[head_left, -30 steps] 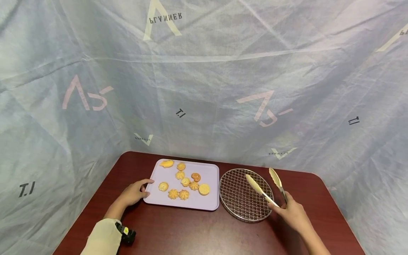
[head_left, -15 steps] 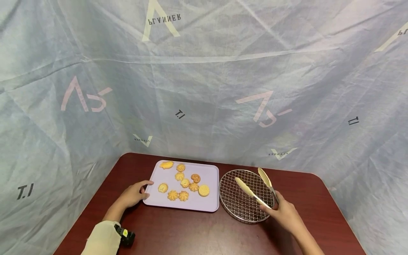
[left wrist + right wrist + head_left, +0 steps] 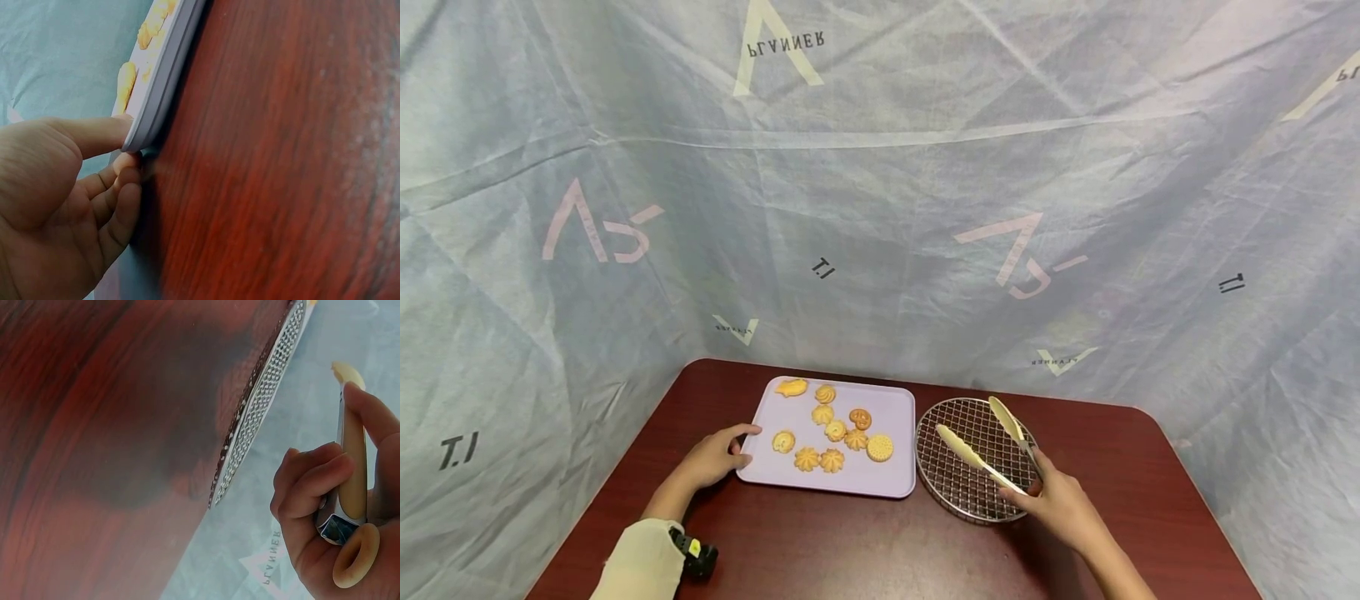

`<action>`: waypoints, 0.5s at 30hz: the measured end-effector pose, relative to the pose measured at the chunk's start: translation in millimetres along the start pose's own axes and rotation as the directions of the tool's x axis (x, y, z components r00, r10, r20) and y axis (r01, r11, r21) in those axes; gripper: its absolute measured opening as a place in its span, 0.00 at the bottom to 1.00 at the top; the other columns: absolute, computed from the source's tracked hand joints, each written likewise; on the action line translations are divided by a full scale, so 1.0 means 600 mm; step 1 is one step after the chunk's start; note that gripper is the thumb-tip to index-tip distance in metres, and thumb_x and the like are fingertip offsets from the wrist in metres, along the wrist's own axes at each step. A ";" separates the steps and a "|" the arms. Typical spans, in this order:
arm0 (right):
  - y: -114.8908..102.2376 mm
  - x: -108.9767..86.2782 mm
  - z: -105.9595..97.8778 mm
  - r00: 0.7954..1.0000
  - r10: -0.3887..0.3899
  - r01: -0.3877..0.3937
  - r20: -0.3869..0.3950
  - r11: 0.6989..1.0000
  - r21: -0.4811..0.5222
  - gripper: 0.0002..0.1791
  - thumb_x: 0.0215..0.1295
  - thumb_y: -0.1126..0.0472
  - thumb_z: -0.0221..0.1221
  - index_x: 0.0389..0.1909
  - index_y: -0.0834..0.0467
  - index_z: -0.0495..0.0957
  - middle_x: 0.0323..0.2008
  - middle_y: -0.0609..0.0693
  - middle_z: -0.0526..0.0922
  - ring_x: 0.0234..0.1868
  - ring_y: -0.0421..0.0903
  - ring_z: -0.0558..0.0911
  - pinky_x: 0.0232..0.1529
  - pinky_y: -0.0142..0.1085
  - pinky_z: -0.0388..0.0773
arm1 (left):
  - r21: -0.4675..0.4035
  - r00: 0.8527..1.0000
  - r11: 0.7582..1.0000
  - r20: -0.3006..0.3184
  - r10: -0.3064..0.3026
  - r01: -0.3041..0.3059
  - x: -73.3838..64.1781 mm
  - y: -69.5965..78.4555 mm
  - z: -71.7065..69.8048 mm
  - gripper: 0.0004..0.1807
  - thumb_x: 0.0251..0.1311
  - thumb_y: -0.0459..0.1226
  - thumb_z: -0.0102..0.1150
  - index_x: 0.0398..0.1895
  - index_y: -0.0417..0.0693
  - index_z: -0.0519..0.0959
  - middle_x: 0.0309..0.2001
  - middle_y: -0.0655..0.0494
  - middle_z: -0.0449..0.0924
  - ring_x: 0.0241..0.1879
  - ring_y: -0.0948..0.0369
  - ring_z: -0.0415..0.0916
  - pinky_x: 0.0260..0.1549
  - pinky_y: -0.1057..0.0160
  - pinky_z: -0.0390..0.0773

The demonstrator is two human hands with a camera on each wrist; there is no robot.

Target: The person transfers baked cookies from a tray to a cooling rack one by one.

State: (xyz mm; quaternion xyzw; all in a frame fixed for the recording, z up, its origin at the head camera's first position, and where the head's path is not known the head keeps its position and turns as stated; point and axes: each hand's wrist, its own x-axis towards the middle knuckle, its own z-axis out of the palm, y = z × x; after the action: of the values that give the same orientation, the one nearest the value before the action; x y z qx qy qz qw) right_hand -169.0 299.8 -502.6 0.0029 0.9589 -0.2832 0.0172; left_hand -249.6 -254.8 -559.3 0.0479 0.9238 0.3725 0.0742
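Tongs [image 3: 962, 447]: pale cream scalloped tips, shiny metal arms, cream grip panels and pull ring at the tail. Arms spread, tips apart with nothing between, held over the round wire rack [image 3: 953, 490]. Right hand [image 3: 1062, 510] has its fingers and thumb wrapped round the grips. Lilac tray [image 3: 883, 402], rounded corners, low rim, sits just beside the rack (can't tell if they touch). Golden cookies [image 3: 807, 458] scattered on it: flowers, rounds, one pretzel-like. Left hand [image 3: 713, 458] pinches the tray edge, thumb on top, fingers below. Under it all: red-brown wood-grain table [image 3: 865, 550].
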 end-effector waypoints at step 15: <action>-0.019 -0.004 0.025 0.999 -0.039 0.039 0.001 0.999 0.020 0.55 0.54 0.43 0.76 0.76 0.62 0.61 0.22 0.44 0.78 0.23 0.40 0.74 0.28 0.36 0.72 | -0.004 1.000 1.000 -0.004 0.012 -0.012 0.001 -0.004 0.001 0.26 0.61 0.29 0.67 0.64 0.43 0.79 0.29 0.52 0.69 0.27 0.56 0.66 0.29 0.58 0.66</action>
State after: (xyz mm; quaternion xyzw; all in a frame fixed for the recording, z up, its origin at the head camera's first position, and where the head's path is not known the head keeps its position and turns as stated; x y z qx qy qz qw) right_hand -166.3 282.0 -508.8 -0.0158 0.9559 -0.2931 0.0122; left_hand -250.2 -255.8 -561.6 0.0527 0.9229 0.3749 0.0701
